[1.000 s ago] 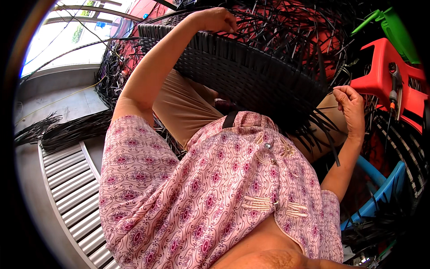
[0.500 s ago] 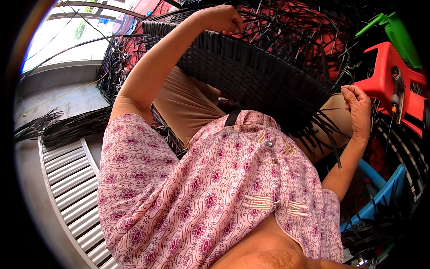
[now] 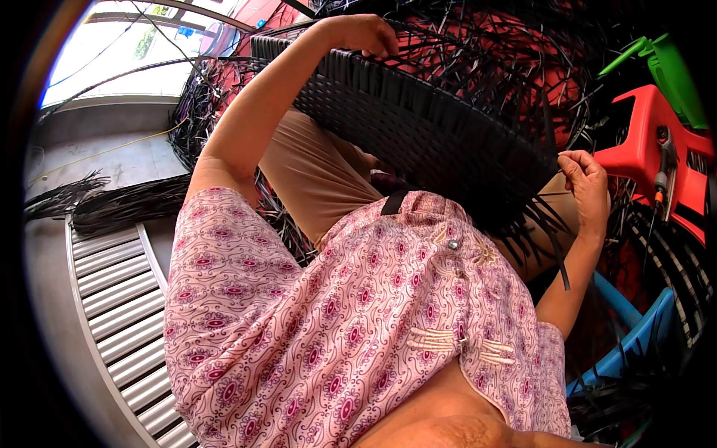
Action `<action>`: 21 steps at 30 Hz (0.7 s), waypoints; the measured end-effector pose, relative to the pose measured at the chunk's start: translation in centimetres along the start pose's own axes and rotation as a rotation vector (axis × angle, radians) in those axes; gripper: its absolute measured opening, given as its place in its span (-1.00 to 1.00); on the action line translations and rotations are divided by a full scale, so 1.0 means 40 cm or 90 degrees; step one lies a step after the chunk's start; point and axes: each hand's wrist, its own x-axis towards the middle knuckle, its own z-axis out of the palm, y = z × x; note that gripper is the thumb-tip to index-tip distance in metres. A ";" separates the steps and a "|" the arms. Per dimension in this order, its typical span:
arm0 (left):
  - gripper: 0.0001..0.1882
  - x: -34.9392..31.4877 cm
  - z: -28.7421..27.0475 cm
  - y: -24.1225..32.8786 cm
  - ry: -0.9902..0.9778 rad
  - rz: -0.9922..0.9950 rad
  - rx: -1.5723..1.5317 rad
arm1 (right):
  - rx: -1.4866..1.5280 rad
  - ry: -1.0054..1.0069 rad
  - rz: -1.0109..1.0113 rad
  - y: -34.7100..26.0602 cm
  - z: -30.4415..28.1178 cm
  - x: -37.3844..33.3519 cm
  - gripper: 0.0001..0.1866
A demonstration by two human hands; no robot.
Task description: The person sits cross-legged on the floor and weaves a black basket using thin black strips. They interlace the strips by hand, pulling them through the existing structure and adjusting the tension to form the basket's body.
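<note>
A black woven panel (image 3: 418,112) of flat plastic strips stands tilted across my lap, with loose strip ends hanging from its near right corner. My left hand (image 3: 364,36) reaches over to its far upper edge, fingers curled down at the rim; whatever they grip is hidden. At the panel's right corner, my right hand (image 3: 586,185) pinches a thin black strip (image 3: 560,156) between thumb and forefinger. More black strips (image 3: 485,63) spread in a tangle beyond the panel.
To the right stands a red plastic stool (image 3: 635,149) with a screwdriver-like tool (image 3: 662,168) on it, beside a green plastic item (image 3: 672,78). A blue plastic piece (image 3: 635,343) lies lower right. On the left are a slatted metal frame (image 3: 123,313) and a bundle of black strips (image 3: 131,205).
My right hand has moved left to the panel's corner, its fingers closing in a pinch. My left hand stays at the far edge. The whole view has shifted slightly.
</note>
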 end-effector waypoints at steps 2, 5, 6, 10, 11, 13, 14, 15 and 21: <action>-0.74 0.012 -0.002 -0.016 0.007 0.022 -0.012 | 0.025 -0.003 0.006 -0.002 0.002 -0.003 -0.84; -0.76 0.019 -0.011 -0.033 0.060 -0.002 0.005 | 0.046 -0.009 0.010 -0.012 0.003 -0.010 -0.81; -0.77 0.016 -0.015 -0.037 0.085 -0.020 0.019 | 0.006 0.011 0.024 -0.017 -0.002 -0.015 -0.83; -0.80 -0.009 -0.021 -0.052 0.063 -0.173 0.086 | -0.041 0.020 0.048 -0.026 -0.017 -0.025 -0.85; -0.80 -0.011 -0.021 -0.055 0.064 -0.151 0.095 | -0.051 0.018 0.045 -0.026 -0.020 -0.024 -0.85; -0.80 -0.011 -0.016 -0.060 0.083 -0.131 0.127 | -0.033 -0.001 0.020 -0.022 -0.019 -0.018 -0.85; -0.80 -0.004 -0.020 -0.061 0.051 -0.137 0.148 | 0.008 -0.027 0.014 -0.020 -0.019 -0.015 -0.85; -0.79 0.007 -0.022 -0.062 0.019 -0.143 0.169 | -0.025 -0.012 0.006 -0.018 -0.015 -0.011 -0.85; -0.76 0.039 -0.042 -0.097 -0.008 -0.231 0.114 | -0.023 -0.013 -0.007 -0.017 -0.003 -0.001 -0.83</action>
